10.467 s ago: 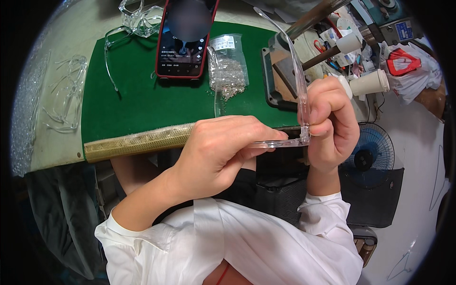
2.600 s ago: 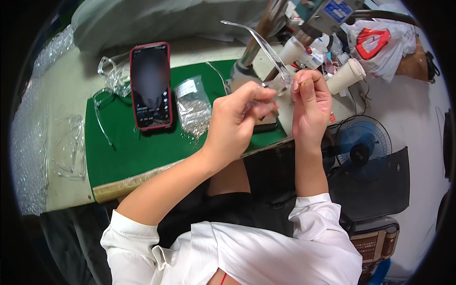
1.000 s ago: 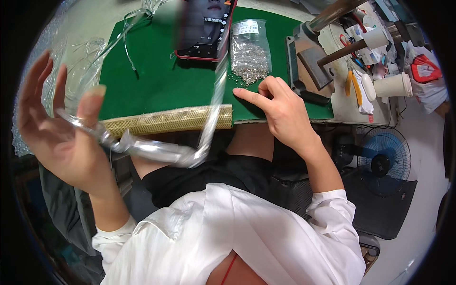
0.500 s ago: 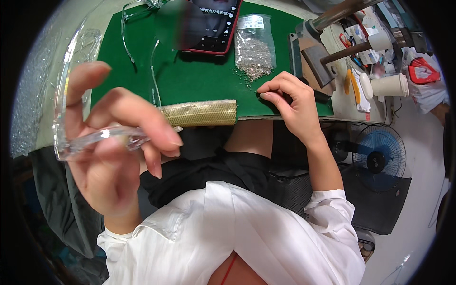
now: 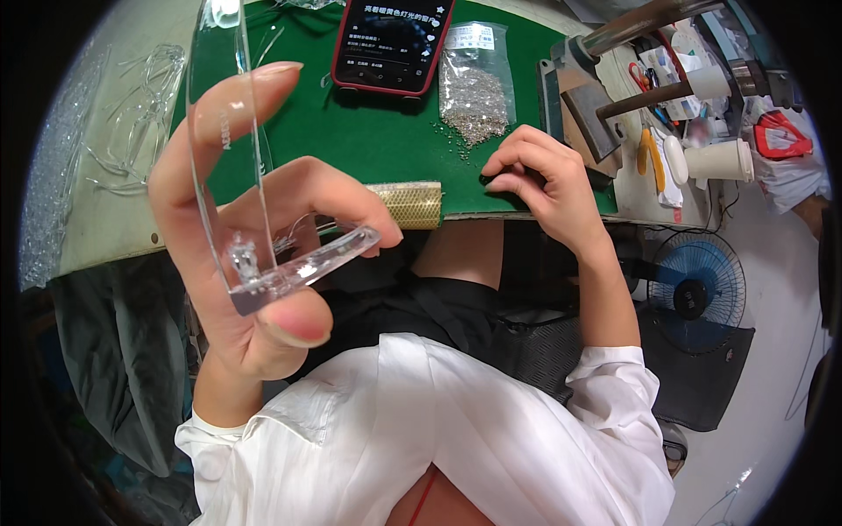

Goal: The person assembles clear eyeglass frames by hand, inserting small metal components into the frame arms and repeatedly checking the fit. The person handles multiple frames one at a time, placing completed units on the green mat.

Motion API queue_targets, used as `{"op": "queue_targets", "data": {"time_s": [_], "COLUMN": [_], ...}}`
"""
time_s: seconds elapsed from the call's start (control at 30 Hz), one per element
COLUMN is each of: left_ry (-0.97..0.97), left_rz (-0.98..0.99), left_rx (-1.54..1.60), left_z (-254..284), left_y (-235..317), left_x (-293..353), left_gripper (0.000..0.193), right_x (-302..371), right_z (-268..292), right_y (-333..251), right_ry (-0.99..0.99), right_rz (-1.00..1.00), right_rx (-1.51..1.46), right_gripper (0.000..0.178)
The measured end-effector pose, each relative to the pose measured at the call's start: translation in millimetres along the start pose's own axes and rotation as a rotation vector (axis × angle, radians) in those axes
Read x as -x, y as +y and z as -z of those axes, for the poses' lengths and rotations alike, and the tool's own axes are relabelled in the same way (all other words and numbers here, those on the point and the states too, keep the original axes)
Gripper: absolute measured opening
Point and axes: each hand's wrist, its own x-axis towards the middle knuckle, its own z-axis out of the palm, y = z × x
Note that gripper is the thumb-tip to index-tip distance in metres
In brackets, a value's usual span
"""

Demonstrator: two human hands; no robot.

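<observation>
My left hand [image 5: 210, 263], raised close in front of me, grips a clear plastic eyeglass frame [image 5: 326, 266]. One long temple of the frame stands up past my index finger, and the rest runs toward my bent fingertips. At the front edge of the green mat [image 5: 360, 131], my right hand [image 5: 544, 180] is closed in a pinch. A small dark thing [image 5: 485, 179] shows at its fingertips, too small to name. Just beyond lies a clear plastic bag [image 5: 476, 79] of tiny metal parts, several of them [image 5: 458, 140] spilled onto the mat.
A phone [image 5: 390, 44] with a red case lies at the back. A gold mesh-patterned roll [image 5: 408, 203] lines the mat's front edge. More clear frames [image 5: 136, 127] rest at the left. A metal hand press [image 5: 592, 110] stands right, beside yellow-handled pliers [image 5: 651, 156], a white cup [image 5: 719, 161] and a fan [image 5: 697, 280].
My left hand has turned and moved right with the eyeglass frame, its temple now upright. The pinching right hand has shifted only slightly. The phone is now more fully in view.
</observation>
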Motion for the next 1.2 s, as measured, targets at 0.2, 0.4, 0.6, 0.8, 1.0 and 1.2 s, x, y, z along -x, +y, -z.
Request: {"op": "queue_targets", "data": {"time_s": [0.2, 0.4, 0.6, 0.8, 1.0, 1.2], "left_ry": [-0.028, -0.024, -0.052, -0.334, -0.745, -0.701], "left_rz": [-0.004, -0.076, -0.107, -0.080, -0.200, -0.274], "left_rx": [0.002, -0.015, 0.068, 0.372, 0.245, 0.161], "left_z": [4.1, 0.9, -4.5, -37.6, -63.4, -70.3], "left_y": [-2.4, -3.1, -3.2, 0.0, -8.3, -11.6], "left_x": [1.4, -0.8, 0.5, -0.9, -8.3, -6.2], "left_gripper": [0.101, 0.098, 0.099, 0.096, 0.081, 0.075], "right_x": [-2.0, -5.5, 7.5, 5.4, -0.9, 2.4], "right_z": [-6.1, -7.0, -6.6, 16.6, 45.6, 51.2], "right_y": [-0.1, 5.8, 1.0, -9.8, -77.4, -76.6], "right_ry": [0.014, -0.022, -0.017, 0.195, 0.415, 0.406], "right_rz": [0.015, 0.179, 0.152, 0.162, 0.581, 0.574], "right_rx": [0.004, 0.227, 0.422, -0.260, 0.086, 0.228], "right_gripper": [0.014, 0.016, 0.014, 0.017, 0.027, 0.028]}}
